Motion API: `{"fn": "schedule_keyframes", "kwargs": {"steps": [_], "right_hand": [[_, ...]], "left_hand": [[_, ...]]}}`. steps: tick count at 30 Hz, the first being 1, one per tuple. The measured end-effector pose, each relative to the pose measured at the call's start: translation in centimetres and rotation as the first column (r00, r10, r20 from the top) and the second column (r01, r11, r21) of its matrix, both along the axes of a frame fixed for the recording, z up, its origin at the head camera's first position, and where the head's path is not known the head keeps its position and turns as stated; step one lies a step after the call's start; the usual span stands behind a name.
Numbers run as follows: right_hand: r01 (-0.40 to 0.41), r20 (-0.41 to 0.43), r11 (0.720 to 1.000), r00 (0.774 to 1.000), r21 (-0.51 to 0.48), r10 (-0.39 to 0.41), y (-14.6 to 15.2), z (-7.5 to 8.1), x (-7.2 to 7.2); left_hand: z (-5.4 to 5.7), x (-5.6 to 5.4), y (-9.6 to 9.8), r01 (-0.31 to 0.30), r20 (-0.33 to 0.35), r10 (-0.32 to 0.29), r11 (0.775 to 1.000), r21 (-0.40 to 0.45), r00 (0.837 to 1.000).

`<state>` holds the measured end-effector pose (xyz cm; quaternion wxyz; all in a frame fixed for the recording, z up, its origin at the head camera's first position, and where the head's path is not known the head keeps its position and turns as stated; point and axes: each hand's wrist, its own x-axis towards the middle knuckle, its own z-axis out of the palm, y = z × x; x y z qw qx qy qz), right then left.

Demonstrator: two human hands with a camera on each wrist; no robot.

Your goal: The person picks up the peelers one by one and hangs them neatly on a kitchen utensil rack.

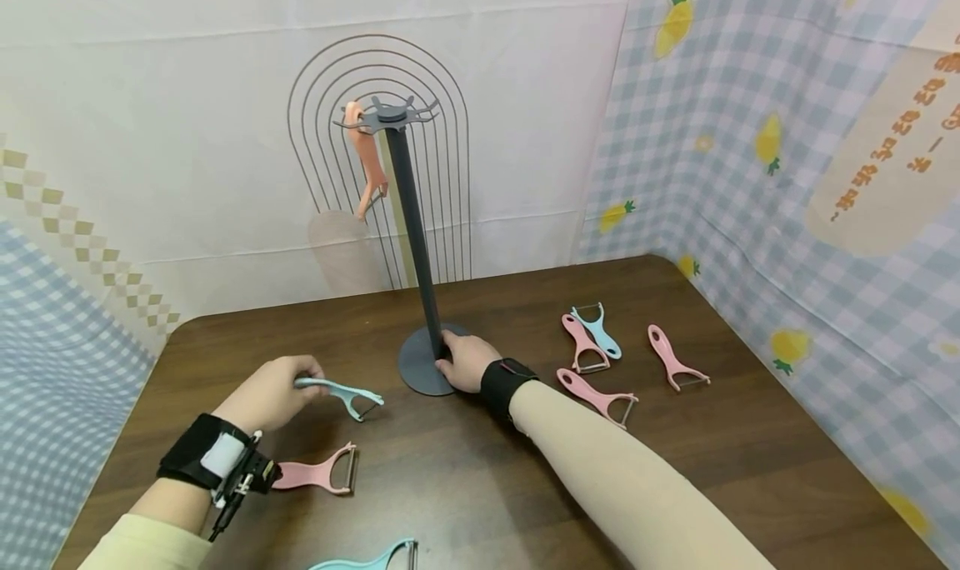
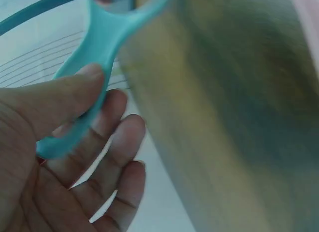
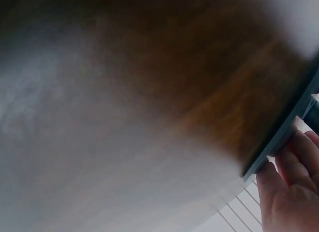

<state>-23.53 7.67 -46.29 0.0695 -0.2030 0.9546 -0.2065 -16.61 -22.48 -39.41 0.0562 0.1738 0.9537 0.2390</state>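
My left hand (image 1: pixel 277 393) pinches the handle of a light blue peeler (image 1: pixel 347 392) above the left part of the table. In the left wrist view the thumb presses on the peeler's handle (image 2: pixel 92 52), and the other fingers are loosely bent. My right hand (image 1: pixel 468 362) holds the grey stand (image 1: pixel 420 245) low down, by its round base. The right wrist view shows fingers (image 3: pixel 294 162) at the rim of the base (image 3: pixel 279 137). An orange peeler (image 1: pixel 367 157) hangs from a hook on the left of the stand's top.
Right of the stand lie pink peelers (image 1: pixel 581 345) (image 1: pixel 600 397) (image 1: pixel 671 357) and a blue peeler (image 1: pixel 600 332). A pink peeler (image 1: pixel 315 474) lies by my left wrist; another blue peeler (image 1: pixel 367 563) shows at the bottom edge. Printed cloth (image 1: pixel 525 137) hangs behind the brown table (image 1: pixel 480 487).
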Motion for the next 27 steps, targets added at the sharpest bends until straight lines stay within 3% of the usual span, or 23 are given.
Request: {"fn": "schedule_keyframes", "kwargs": {"steps": [6,11,27], "right_hand": [[0.006,0.009,1.000,1.000,0.003,-0.007,0.1,0.3,0.2],[0.005,0.014,1.000,1.000,0.001,-0.005,0.0,0.3,0.2],[-0.001,-0.002,1.000,1.000,-0.006,0.001,0.0,0.2,0.1]], "left_hand": [[1.3,-0.6,0.6,-0.011,-0.080,0.019,0.995,0.101,0.997],[1.7,-0.6,1.0,-0.024,-0.097,0.041,0.986,0.167,0.995],[2.5,-0.6,1.6,-0.055,-0.160,0.091,0.975,0.215,0.983]]}}
